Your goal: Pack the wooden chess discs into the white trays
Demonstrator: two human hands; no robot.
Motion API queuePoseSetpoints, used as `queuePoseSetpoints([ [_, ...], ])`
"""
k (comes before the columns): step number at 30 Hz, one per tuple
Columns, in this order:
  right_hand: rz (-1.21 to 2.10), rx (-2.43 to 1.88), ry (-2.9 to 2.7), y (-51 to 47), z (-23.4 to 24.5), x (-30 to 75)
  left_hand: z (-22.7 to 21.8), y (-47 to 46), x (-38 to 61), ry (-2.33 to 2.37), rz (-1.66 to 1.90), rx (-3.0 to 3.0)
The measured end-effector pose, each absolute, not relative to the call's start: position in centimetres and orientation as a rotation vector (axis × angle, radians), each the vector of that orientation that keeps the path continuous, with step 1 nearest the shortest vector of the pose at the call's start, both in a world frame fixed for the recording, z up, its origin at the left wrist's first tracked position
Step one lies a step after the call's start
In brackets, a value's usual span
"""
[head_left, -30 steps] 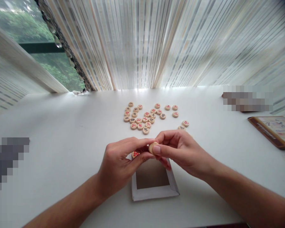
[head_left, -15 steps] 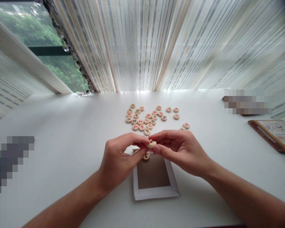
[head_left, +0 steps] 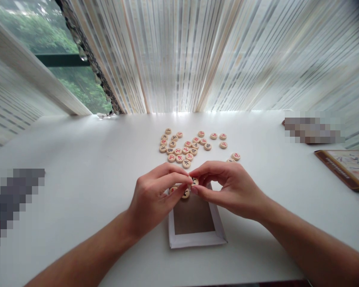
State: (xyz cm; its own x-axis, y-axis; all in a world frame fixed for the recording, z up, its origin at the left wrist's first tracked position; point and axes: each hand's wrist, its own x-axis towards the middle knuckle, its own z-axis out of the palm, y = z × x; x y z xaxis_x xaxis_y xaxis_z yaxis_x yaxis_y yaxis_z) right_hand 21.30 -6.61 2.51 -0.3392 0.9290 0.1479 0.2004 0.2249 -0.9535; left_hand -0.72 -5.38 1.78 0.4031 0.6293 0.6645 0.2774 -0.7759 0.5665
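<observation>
Over the far end of a shallow white cardboard box [head_left: 197, 240], a round wooden Chinese chess piece [head_left: 194, 181] with a black character is pinched between the fingertips of both hands. My left hand [head_left: 154, 195] is closed on its left side, and my right hand [head_left: 231, 189] grips the right side with thumb and forefinger. Just below the left fingers, a black-marked piece [head_left: 185, 194] and a red-marked piece [head_left: 172, 190] are in the box's far left corner, partly covered. Beyond my hands, several more pieces [head_left: 180, 158], red and black, are scattered across the white table [head_left: 113, 159].
To the right, a brown-edged flat box with a picture [head_left: 347, 169] lies on the table. A blurred-out object [head_left: 312, 129] is behind it, and another [head_left: 12, 203] is at the left edge. Striped curtains [head_left: 173, 56] hang along the table's far side.
The held piece has tilted so its marked face shows more, and it has shifted slightly right. My left fingers have moved a little, showing more of the red-marked piece in the box.
</observation>
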Motion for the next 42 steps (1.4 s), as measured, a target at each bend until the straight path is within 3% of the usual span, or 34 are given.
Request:
queuePoseSetpoints([
  [11, 0.754, -1.115, -1.988, -6.7, 2.5, 21.2, 1.8, -4.8, -0.7, 1.099, 1.292, 1.903],
  [19, 0.554, -0.999, -2.2, -6.8, 1.5, 20.9, 1.6, -4.9, -0.4, 1.067, 1.297, 1.937],
  [42, 0.492, -0.991, -2.28, -6.8, 0.7, 20.9, 1.5, -5.0, -0.5, 1.065, 1.28, 1.991],
])
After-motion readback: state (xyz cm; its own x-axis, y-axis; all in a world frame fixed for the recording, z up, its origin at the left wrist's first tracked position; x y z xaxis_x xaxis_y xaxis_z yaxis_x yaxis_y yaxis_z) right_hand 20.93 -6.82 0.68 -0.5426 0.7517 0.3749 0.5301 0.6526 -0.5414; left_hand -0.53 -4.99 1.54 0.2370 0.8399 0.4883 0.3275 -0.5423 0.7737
